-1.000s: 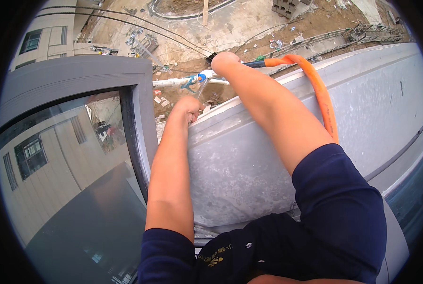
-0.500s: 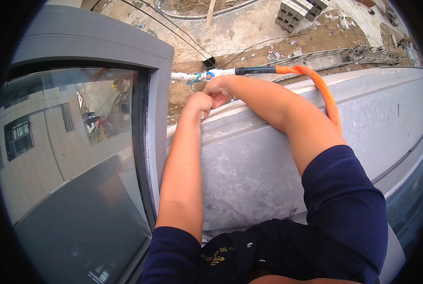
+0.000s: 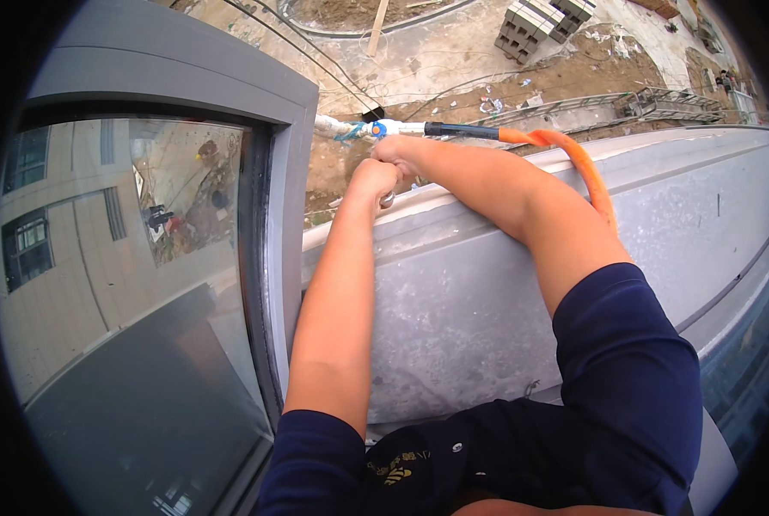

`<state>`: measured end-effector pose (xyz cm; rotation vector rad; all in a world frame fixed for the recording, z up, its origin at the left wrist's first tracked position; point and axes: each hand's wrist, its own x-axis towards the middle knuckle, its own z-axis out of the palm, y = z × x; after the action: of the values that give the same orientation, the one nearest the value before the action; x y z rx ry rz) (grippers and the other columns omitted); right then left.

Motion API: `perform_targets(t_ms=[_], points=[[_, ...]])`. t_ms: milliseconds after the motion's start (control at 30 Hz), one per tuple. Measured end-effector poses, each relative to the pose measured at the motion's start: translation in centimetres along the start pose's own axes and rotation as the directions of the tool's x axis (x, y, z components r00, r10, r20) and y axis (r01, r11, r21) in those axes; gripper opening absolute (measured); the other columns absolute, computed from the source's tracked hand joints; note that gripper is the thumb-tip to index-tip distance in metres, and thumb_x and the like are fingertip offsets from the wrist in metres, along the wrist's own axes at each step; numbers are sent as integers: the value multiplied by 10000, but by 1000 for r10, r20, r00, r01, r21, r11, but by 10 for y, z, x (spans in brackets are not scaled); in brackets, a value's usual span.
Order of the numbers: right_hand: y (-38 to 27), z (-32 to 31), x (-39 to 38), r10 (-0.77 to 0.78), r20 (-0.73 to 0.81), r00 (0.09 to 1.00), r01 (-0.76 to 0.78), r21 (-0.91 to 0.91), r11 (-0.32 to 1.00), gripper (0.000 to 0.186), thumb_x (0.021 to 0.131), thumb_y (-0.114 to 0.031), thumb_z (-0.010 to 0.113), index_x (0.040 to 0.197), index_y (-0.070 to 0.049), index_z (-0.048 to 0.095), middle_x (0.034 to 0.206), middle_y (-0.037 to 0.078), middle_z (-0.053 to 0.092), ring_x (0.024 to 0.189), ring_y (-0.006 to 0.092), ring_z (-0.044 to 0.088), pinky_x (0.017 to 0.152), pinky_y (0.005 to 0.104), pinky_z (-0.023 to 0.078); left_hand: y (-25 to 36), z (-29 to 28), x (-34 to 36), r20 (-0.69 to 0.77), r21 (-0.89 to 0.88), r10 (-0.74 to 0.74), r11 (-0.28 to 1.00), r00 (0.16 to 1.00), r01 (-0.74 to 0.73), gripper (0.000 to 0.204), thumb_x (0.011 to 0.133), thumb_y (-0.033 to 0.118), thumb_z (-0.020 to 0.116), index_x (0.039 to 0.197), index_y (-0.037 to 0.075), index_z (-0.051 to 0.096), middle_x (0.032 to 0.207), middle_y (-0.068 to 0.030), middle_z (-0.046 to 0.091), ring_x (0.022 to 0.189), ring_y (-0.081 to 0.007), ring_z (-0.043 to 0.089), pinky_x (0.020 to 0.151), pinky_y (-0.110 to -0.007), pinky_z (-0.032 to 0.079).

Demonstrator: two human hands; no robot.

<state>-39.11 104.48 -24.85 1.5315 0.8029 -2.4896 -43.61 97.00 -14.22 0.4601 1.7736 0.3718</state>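
Observation:
Both my arms reach over the grey outer ledge, and my hands meet at its far edge beside the window frame. My left hand (image 3: pixel 373 181) is closed, with a small shiny rounded metal end (image 3: pixel 388 200) sticking out below its fingers; the rest of that object is hidden. My right hand (image 3: pixel 395 155) is closed against it, fingers curled, and what it grips is out of sight. Just beyond the hands runs a white-wrapped line (image 3: pixel 328 126) with a blue and orange fitting (image 3: pixel 378 129). It continues right as a black sleeve (image 3: pixel 462 131) and an orange-wrapped hose (image 3: pixel 580 163).
On the left stands a grey-framed window sash (image 3: pixel 294 112) with reflecting glass (image 3: pixel 135 258). The grey metal ledge (image 3: pixel 462 318) lies below my arms. Far beneath are bare ground, a stack of grey blocks (image 3: pixel 526 30), a lattice metal frame (image 3: pixel 672 105) and dark cables (image 3: pixel 307 56).
My left hand has shifted slightly right and its wrist has turned, showing more of the metal end. The right hand has moved very little. The view has shifted slightly.

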Motion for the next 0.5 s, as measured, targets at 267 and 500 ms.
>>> perform_targets(t_ms=[267, 500], points=[[-13, 5, -32, -47, -69, 997, 37, -135, 990, 144, 899, -147, 525, 868, -40, 617, 762, 101, 640, 628, 239, 632, 564, 414, 524, 13, -36, -6, 174, 156, -84, 986, 981, 56, 337, 779, 323, 716, 1044, 134, 629, 748, 27, 584, 634, -81, 489, 576, -295, 378], [-16, 12, -42, 21, -131, 991, -2, 143, 990, 186, 930, -94, 459, 787, -42, 566, 630, 52, 575, 499, 171, 572, 488, 323, 500, 25, -55, 10, -586, -258, 184, 881, 789, -396, 500, 804, 330, 770, 1155, 29, 579, 1117, -87, 607, 977, -198, 564, 825, -364, 427]])
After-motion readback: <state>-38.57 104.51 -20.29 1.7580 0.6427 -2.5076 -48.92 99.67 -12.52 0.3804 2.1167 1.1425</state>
